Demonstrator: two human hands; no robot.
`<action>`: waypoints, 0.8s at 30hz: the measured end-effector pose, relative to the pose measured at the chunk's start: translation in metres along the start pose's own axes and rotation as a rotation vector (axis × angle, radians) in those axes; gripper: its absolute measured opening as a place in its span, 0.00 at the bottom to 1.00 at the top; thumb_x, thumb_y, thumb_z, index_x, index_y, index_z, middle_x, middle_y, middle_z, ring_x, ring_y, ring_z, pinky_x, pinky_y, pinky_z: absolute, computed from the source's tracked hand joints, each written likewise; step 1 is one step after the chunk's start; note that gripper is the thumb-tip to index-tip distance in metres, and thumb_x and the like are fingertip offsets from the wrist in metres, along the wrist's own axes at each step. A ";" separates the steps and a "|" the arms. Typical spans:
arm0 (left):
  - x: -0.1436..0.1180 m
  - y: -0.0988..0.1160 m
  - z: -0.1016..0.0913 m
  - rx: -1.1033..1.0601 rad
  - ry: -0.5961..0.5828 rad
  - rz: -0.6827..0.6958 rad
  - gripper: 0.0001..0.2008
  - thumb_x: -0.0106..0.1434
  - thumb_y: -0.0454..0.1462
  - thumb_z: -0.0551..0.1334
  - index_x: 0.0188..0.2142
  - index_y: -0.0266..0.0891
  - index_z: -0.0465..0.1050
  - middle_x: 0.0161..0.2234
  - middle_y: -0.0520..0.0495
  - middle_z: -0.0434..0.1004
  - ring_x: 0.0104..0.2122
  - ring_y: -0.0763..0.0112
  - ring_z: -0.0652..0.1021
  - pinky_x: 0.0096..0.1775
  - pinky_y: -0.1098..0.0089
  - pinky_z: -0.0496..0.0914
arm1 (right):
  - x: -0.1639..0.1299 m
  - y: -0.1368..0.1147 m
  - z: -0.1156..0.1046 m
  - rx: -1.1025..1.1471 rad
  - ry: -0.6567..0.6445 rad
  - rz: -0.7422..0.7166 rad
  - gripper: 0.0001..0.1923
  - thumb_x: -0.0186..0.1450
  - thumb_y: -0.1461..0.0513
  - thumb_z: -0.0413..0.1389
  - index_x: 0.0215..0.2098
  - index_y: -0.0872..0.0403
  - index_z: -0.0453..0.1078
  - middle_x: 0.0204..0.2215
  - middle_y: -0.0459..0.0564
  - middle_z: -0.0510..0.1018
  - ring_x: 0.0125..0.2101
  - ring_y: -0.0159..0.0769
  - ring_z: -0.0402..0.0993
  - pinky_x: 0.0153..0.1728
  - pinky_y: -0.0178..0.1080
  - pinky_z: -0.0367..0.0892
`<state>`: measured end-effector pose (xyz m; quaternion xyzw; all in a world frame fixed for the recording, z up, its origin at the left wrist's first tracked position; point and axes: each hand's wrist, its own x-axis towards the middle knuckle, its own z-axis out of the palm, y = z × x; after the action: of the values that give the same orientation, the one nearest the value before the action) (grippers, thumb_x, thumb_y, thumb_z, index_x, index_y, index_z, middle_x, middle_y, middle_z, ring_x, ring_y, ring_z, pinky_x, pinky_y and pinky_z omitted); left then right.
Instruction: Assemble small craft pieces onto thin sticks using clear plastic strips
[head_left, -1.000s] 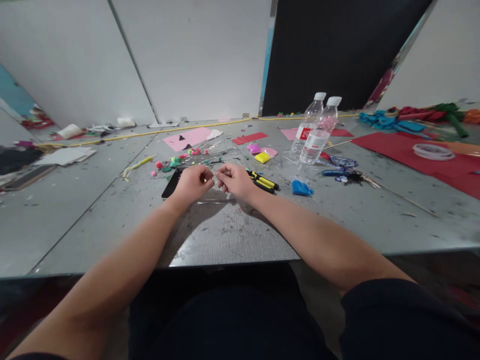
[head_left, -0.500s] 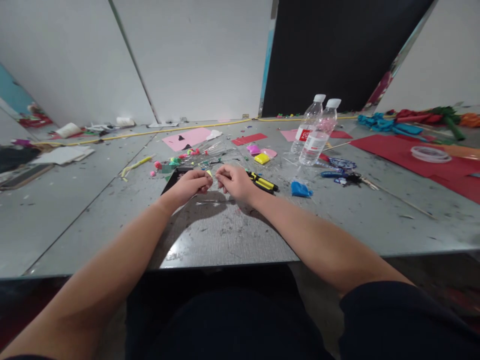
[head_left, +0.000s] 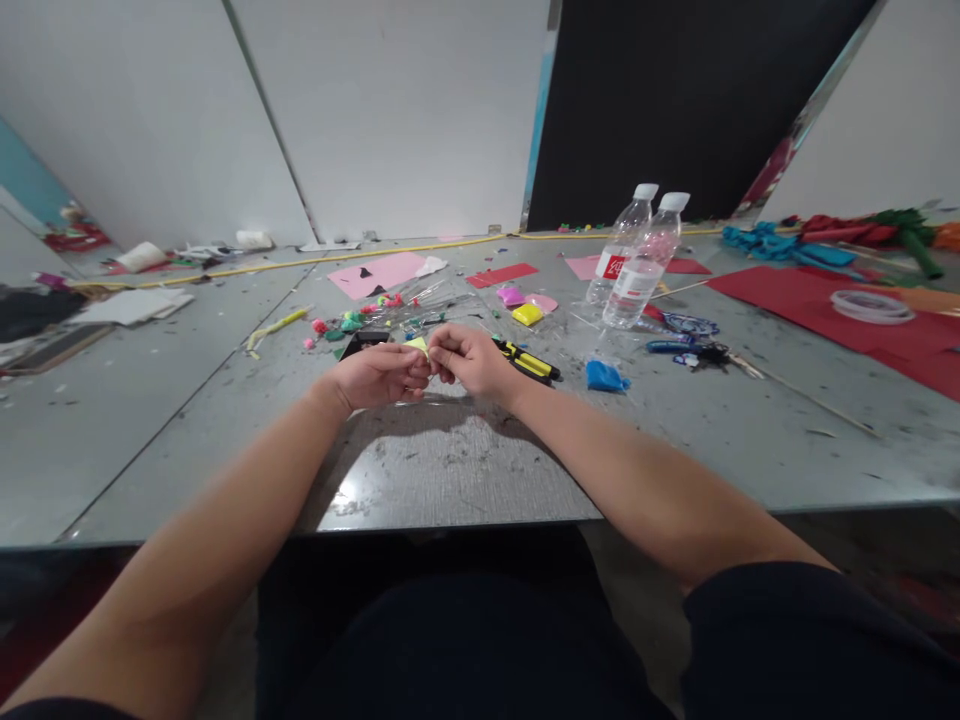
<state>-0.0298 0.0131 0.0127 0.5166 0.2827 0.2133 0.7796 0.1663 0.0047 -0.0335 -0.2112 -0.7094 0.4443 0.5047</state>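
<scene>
Hands: left hand point(head_left: 379, 373) and right hand point(head_left: 466, 358) meet knuckle to knuckle just above the table point(head_left: 465, 470), fingers curled in tight.
Grip: both hands pinch a small yellow piece point(head_left: 417, 345), which pokes up between the fingertips; its shape is too small to tell. Left closed around its near side, right closed on its far side.
Near edge: bare grey strip of table between the hands and the front edge, scuffed and flecked with scraps; both forearms cross it.
Left room: broad open stretch of table to the left, only a yellow stick point(head_left: 276, 327) lying near the seam.
Behind hands: black flat object point(head_left: 358, 343) partly hidden by the left hand; a scatter of small pink and green bits point(head_left: 346, 322) beyond it.
Right of hands: yellow-and-black tool point(head_left: 527, 362) just beside the right wrist; blue lump point(head_left: 604, 375) farther right, apart from it.
Containers: two clear plastic bottles point(head_left: 637, 262) upright side by side, white caps on; the contents cannot be told from here.
Clay: yellow block point(head_left: 526, 314) near a pink one point(head_left: 541, 303), between the hands and the bottles.
Far right: red sheet point(head_left: 817, 300) with a roll of clear tape point(head_left: 870, 305) on it.
Far edge: yellow cord point(head_left: 322, 262) runs along the table below the wall.
</scene>
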 end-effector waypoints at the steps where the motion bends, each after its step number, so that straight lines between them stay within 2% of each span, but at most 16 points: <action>1: 0.000 0.000 0.000 0.027 -0.015 -0.002 0.14 0.53 0.39 0.76 0.29 0.33 0.74 0.25 0.53 0.59 0.24 0.78 0.63 0.31 0.72 0.72 | 0.000 0.001 0.000 -0.004 -0.011 -0.005 0.17 0.68 0.47 0.58 0.35 0.50 0.63 0.24 0.41 0.71 0.21 0.27 0.65 0.25 0.33 0.65; 5: -0.001 0.001 0.003 0.135 0.007 -0.021 0.15 0.54 0.42 0.75 0.32 0.35 0.74 0.26 0.53 0.60 0.25 0.78 0.63 0.30 0.71 0.69 | -0.002 0.003 -0.003 -0.083 -0.026 0.018 0.13 0.70 0.51 0.55 0.36 0.50 0.62 0.25 0.41 0.70 0.23 0.29 0.65 0.26 0.34 0.64; 9: 0.004 -0.002 0.000 0.298 0.100 0.021 0.15 0.56 0.43 0.73 0.30 0.37 0.71 0.26 0.54 0.58 0.24 0.77 0.62 0.29 0.71 0.64 | -0.003 0.000 -0.009 -0.329 -0.022 0.004 0.06 0.71 0.58 0.51 0.36 0.51 0.62 0.25 0.42 0.71 0.25 0.31 0.65 0.30 0.35 0.62; 13: 0.013 -0.007 -0.005 0.717 0.270 0.142 0.14 0.62 0.44 0.65 0.28 0.40 0.66 0.24 0.54 0.61 0.24 0.75 0.63 0.29 0.70 0.61 | -0.003 -0.004 -0.012 -0.567 -0.033 -0.016 0.05 0.70 0.61 0.50 0.34 0.52 0.63 0.24 0.42 0.71 0.26 0.32 0.64 0.34 0.36 0.59; 18: 0.017 -0.007 -0.001 1.307 0.510 0.286 0.10 0.64 0.42 0.58 0.29 0.41 0.65 0.26 0.50 0.69 0.29 0.67 0.70 0.34 0.67 0.65 | -0.002 -0.003 -0.010 -0.622 -0.010 0.036 0.05 0.69 0.62 0.49 0.35 0.52 0.64 0.24 0.43 0.71 0.27 0.34 0.65 0.35 0.37 0.58; 21: 0.016 -0.006 0.002 1.525 0.546 0.379 0.08 0.64 0.41 0.58 0.29 0.41 0.66 0.30 0.45 0.73 0.35 0.62 0.74 0.40 0.63 0.67 | -0.001 0.000 -0.007 -0.623 -0.008 0.073 0.04 0.68 0.62 0.50 0.36 0.53 0.65 0.24 0.44 0.72 0.28 0.35 0.66 0.35 0.37 0.58; 24: 0.015 -0.004 0.003 1.596 0.548 0.343 0.09 0.64 0.42 0.58 0.29 0.41 0.66 0.32 0.43 0.74 0.36 0.58 0.75 0.40 0.62 0.67 | 0.001 0.002 -0.006 -0.645 -0.021 0.091 0.04 0.68 0.62 0.51 0.36 0.53 0.66 0.25 0.45 0.73 0.30 0.36 0.66 0.36 0.37 0.57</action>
<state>-0.0169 0.0188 0.0067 0.8760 0.4441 0.1829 0.0445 0.1716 0.0088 -0.0342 -0.3872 -0.8087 0.2209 0.3839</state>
